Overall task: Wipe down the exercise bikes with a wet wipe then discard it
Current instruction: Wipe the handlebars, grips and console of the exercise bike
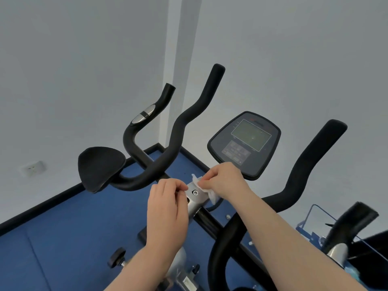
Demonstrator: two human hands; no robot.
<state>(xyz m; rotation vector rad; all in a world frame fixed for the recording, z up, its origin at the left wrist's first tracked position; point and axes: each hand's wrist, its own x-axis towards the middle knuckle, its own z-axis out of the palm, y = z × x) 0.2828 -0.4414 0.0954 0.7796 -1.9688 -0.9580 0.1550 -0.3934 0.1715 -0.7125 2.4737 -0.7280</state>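
While the camera looks down from the person's head, the biggest things in view are the pale grey walls and the blue floor, which has a dark strip along its edge where it meets the wall. On this floor stands the exercise bike, with a dark post that rises to a silver clamp in the middle of the picture. From the clamp the black handlebars curve up and away on the left side, and another black bar goes up on the right side. A black padded rest sits at the left end of the bars, and the dark console with its greenish screen stands behind the hands. At the far right edge a part of a second machine is visible beside a blue frame. The left hand rests on the left side of the clamp with its fingers curled against the metal; whether they really grip it I cannot tell. The right hand pinches the white wet wipe between thumb and fingers and presses it on the top right of the clamp, and one end of the wipe hangs down below the palm. A white wall socket is low on the left wall.
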